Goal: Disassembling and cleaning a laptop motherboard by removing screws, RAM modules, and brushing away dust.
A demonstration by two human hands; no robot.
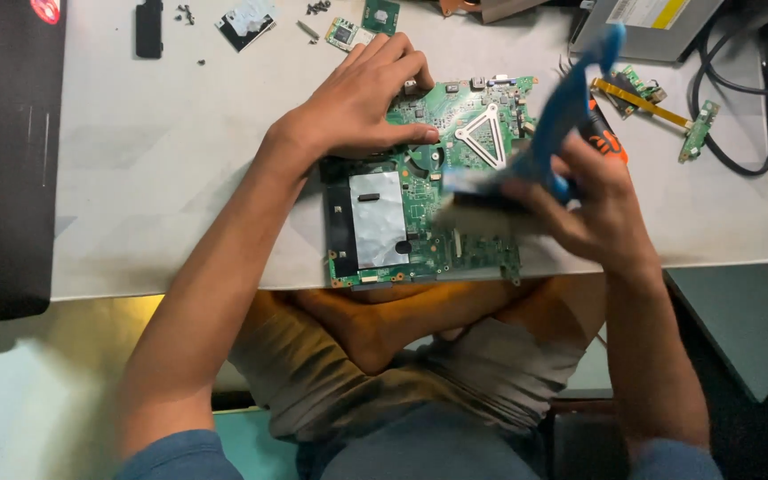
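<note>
Green fibreglass makes up the circuit board (428, 178), which is laid flat on the pale grey table (180, 178), its near edge just over the table's front rim. The board is pressed down by the left hand (362, 98), palm down on its far left corner; the fingers (393, 58) are held together and curled over the far edge, while the thumb is stretched along the board surface toward a white triangular bracket (484, 135), which is seen just past the thumb tip. Below the thumb, a silver foil patch (377, 218) beside a black strip is seen on the board's left part.

A blue-handled brush (555, 133) is clasped in the right hand (597, 209), the fingers being closed around the lower handle. The handle is seen rising up and away from the fingers, and the blurred pale bristles (482, 213) are pointed to the left of the fingers, over the board's right part; whether the bristles are touching the board cannot be told because of the blur. An orange-and-black tool (606, 140) is partly hidden just beyond the right knuckles.

Farther beyond the right hand, a small green board with a yellow ribbon (646, 98) and black cables (740, 98) are laid. Beyond the left fingertips, small chips (344, 34) and loose screws (187, 13) are scattered.
</note>
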